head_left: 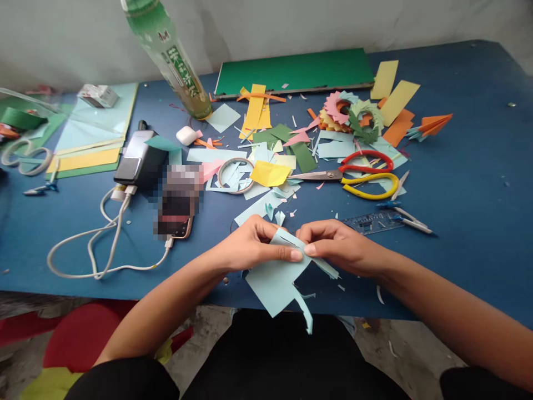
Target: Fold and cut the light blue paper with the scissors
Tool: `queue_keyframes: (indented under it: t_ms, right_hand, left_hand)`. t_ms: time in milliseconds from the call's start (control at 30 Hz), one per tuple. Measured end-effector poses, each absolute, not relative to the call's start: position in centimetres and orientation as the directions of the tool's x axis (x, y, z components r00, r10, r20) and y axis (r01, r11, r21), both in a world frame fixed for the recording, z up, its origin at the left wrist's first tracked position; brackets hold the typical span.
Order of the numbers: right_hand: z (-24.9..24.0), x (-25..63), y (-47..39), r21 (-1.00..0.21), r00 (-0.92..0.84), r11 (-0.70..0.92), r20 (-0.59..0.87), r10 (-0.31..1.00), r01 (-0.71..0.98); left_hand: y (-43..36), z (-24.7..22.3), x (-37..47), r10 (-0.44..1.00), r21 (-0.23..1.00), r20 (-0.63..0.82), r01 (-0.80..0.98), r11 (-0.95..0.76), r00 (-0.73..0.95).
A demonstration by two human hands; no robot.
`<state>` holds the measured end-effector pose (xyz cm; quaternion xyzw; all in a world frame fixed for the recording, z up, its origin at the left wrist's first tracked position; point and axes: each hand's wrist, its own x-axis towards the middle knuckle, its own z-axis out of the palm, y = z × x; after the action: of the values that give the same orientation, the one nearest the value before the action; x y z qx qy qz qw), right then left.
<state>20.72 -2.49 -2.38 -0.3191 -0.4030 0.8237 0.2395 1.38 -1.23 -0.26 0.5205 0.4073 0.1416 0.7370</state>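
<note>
A light blue sheet of paper is held between both hands over the table's near edge. A slit shows near its top, and a thin strip dangles from its lower right corner. My left hand pinches the paper with the thumb on top. Right beside that thumb, my right hand pinches the paper's right side, its fingers curled underneath and partly hidden. Beyond the hands lie scissors with one red and one yellow handle, and a folded yellow paper piece touches their blades.
Paper scraps litter the middle of the blue table. A green bottle stands at the back. A phone on a white cable, a tape roll, paper rings and compasses lie around.
</note>
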Motion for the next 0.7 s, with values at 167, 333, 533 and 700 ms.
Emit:
queue_keyframes:
  t_ms: [167,333,533,700]
  right_hand:
    - [-1.85,20.77,-2.55,-0.877,-0.642,-0.479,-0.355,0.68,-0.022]
    - [-1.45,20.76,-2.38,-0.898,-0.601,-0.439,-0.369,0.709,0.034]
    - [-1.56,20.87,-2.59,-0.899,-0.644,-0.439,-0.342,0.684,0.011]
    - [-1.78,20.36,-3.0,-0.849,-0.629,-0.517,-0.343,0.698,-0.11]
  left_hand:
    - [-1.01,0.28,1.14,0.599,0.821,-0.565,0.309,0.481,0.568]
    - [-0.79,0.39,1.25,0.617,0.839,-0.538,0.296,0.456,0.575]
    - [-0.8,0.34,1.39,0.642,0.848,-0.516,0.235,0.474,0.567]
    - [-0.96,0.09,1.4,0.702,0.888,-0.458,0.249,0.386,0.546]
